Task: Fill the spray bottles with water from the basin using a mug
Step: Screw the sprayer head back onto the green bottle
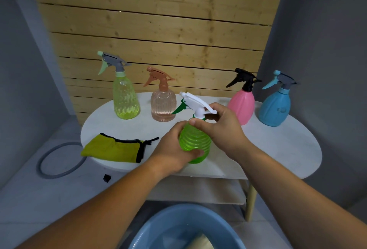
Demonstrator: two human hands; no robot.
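A green ribbed spray bottle (195, 139) with a white trigger head stands near the front of the white oval table (278, 149). My left hand (172, 149) grips its body from the left. My right hand (220, 125) holds the collar just under the white head. Behind stand a yellow-green bottle (125, 99), a peach bottle (163, 107), a pink bottle (242, 107) and a blue bottle (275, 109), all upright with their heads on. The blue basin (158, 227) with water sits on the floor below me. A pale object (200, 241), perhaps the mug, lies in it, cut off by the frame.
A folded yellow-green cloth (113, 149) with black trim lies on the table's left side. A grey ring (59, 161) and a small black piece (106, 177) lie on the floor at the left. A wooden slat wall (155, 30) backs the table; a lower shelf (198, 193) runs beneath it.
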